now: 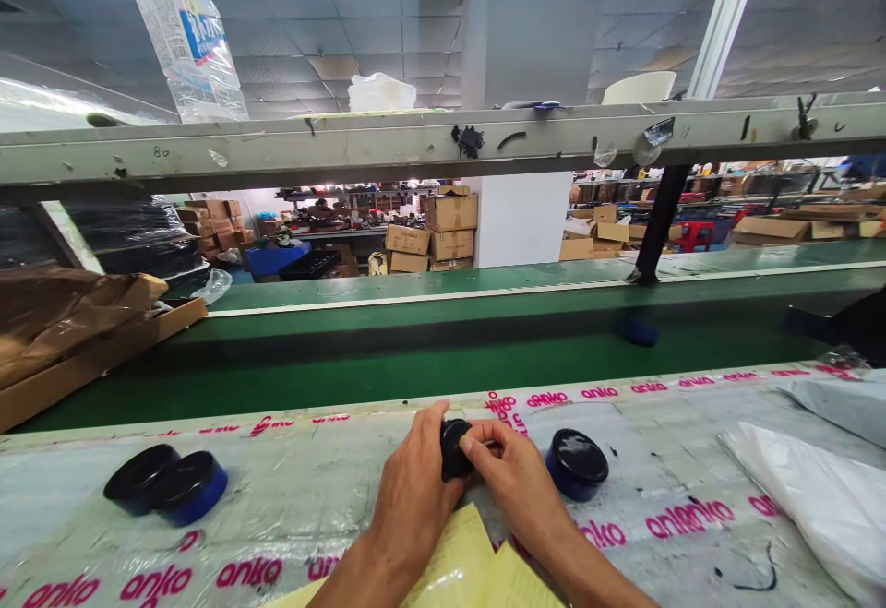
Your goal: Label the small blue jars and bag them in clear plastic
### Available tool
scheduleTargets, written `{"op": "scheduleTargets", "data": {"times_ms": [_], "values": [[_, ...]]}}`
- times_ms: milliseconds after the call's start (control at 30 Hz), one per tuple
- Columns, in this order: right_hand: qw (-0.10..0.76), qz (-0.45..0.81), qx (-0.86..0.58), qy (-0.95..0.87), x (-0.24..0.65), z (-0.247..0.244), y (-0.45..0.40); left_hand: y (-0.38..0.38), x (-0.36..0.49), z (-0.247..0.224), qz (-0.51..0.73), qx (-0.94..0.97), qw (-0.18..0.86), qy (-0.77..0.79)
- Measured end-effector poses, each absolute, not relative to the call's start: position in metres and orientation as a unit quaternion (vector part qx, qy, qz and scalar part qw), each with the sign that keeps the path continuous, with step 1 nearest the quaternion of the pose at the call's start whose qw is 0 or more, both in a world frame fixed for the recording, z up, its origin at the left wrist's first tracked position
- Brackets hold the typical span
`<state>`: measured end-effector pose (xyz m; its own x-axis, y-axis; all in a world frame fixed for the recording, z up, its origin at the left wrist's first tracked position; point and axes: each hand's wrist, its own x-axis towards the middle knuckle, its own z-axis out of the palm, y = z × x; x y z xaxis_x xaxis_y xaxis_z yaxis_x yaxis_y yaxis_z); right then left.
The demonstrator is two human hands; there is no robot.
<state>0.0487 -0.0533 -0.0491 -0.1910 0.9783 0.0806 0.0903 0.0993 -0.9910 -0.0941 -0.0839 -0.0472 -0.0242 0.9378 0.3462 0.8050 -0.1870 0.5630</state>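
My left hand [415, 497] and my right hand [508, 470] hold a small round container with a black lid [454, 449] between them, tilted on its side above the table. Its lower part is hidden by my fingers. To the right stands a blue jar with a glossy black lid [577, 463]. Two more blue jars with black lids [166, 482] touch each other at the left. Yellow paper sheets [458, 564] lie beneath my wrists, on a table covered in pink-printed "anko" plastic film [664, 520].
White plastic bags [823, 488] lie on the table's right side. Beyond its far edge runs a green conveyor belt [415, 363] carrying a blue object [640, 331]. A cardboard tray with brown paper [69, 350] sits at the left, below a grey overhead rail [415, 142].
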Motion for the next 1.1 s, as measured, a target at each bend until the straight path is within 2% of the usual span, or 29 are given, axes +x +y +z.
{"op": "scheduleTargets", "data": {"times_ms": [200,567,800,1100], "values": [[0.479,0.489,-0.453,-0.571,0.049,-0.052,-0.048,-0.085,-0.092,-0.04,0.325,0.683,0.115,0.644],[0.444,0.498,-0.449,-0.595,0.049,-0.045,-0.045,-0.081,-0.099,-0.045,0.337,0.685,0.125,0.634],[0.428,0.43,-0.507,-0.613,0.043,-0.041,-0.055,-0.081,-0.099,-0.039,0.333,0.675,0.143,0.643],[0.441,0.461,-0.459,-0.618,0.054,-0.03,-0.048,-0.077,-0.104,-0.035,0.354,0.66,0.165,0.642]]}}
